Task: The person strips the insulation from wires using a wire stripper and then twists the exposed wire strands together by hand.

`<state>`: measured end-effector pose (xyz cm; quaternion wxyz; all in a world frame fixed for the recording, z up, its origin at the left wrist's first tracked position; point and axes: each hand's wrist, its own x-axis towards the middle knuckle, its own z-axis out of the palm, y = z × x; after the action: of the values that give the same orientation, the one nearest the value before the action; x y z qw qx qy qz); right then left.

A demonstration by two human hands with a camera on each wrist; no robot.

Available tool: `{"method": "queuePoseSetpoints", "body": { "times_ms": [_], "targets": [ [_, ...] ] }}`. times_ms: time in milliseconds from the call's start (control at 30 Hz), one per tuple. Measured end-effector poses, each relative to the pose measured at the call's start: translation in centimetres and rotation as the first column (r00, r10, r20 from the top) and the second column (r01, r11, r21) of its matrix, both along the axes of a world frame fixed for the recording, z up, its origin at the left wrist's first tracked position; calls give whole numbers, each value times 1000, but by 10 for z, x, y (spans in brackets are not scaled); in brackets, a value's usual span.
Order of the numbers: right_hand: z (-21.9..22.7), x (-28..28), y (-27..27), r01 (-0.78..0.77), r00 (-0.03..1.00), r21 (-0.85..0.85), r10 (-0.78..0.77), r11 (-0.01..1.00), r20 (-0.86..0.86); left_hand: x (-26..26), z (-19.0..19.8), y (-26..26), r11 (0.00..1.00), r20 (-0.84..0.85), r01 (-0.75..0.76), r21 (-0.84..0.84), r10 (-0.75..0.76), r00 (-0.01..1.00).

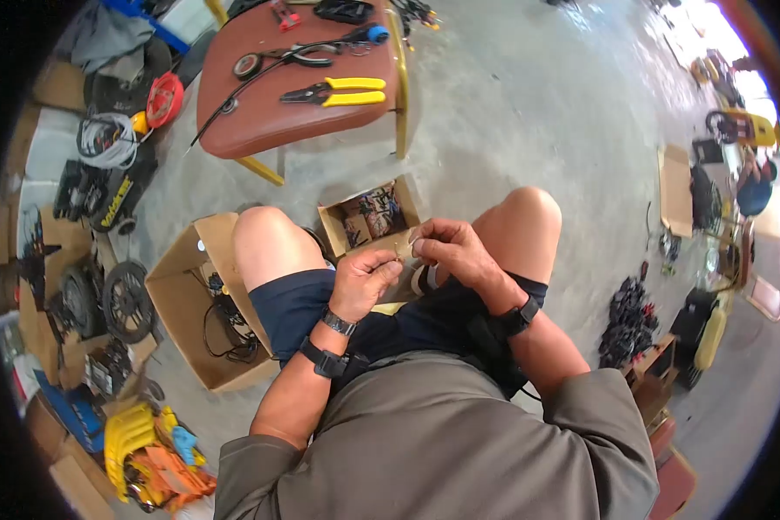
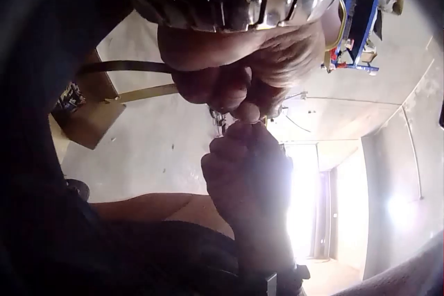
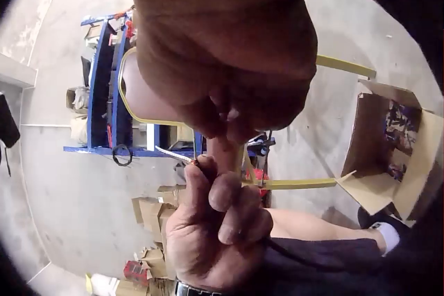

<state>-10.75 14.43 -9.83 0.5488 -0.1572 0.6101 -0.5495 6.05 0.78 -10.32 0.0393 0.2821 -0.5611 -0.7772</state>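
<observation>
In front of my lap, my left hand (image 1: 366, 279) pinches a cable between thumb and fingers, and thin wire ends (image 1: 398, 251) stick up from the grip. The right wrist view shows a pale wire (image 3: 173, 155) jutting out past the left thumb, with an orange-copper bit beside it. From the same hand a dark cable (image 2: 125, 66) trails away. My right hand (image 1: 455, 251) is close by, its thumb and index finger pinched on a thin wire end. In both wrist views the two hands' fingertips meet or overlap, and the right fingers largely hide their piece.
On the brown chair (image 1: 260, 130) lie yellow-handled wire strippers (image 1: 355, 91), pliers (image 1: 312, 57), a tape roll (image 1: 248, 66) and a black cable (image 1: 264, 74). A small box (image 1: 334, 234) of parts stands beyond my knees. A larger cardboard box (image 1: 178, 286) is by my left leg.
</observation>
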Motion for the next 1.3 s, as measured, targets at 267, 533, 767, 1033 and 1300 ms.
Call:
{"method": "queuePoseSetpoints", "body": {
  "times_ms": [267,533,767,1033,1300],
  "targets": [
    [12,3,24,48,986,-119,-66,992,-155,1,14,17,996,38,62,-71,-59,998],
    [11,2,25,51,987,-214,-82,976,-139,-4,29,26,987,97,27,-157,-12,995],
    [7,0,27,38,980,-185,-73,982,-184,-2,20,27,964,75,50,-260,-31,997],
    [8,-1,27,29,973,-172,-67,985,-222,-3,18,27,960,91,55,-275,-31,995],
    [1,-1,25,56,974,-246,-107,968,-200,-7,23,28,976,92,46,-213,-27,995]
  ]
}}
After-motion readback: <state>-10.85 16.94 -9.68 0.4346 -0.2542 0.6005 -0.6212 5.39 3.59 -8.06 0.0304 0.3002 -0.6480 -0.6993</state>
